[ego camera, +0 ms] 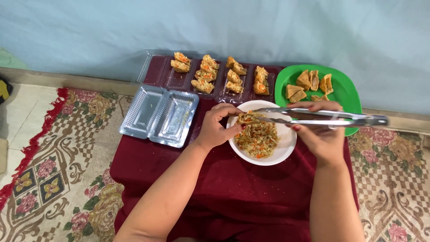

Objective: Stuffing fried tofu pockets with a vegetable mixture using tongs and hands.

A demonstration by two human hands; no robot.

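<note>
Nearest to us, our left hand grips a fried tofu pocket over the round white bowl of shredded vegetable filling. Our right hand clenches shiny metal tongs. Behind the bowl, clear plastic trays hold about twelve stuffed pieces; plain ones wait on the green plastic plate; one clear tray is empty.

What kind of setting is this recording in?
Probably a home floor used for food packing: a patterned carpet, a low table under a maroon cloth against a plain wall, and clear plastic trays beside a bowl of filling.
</note>
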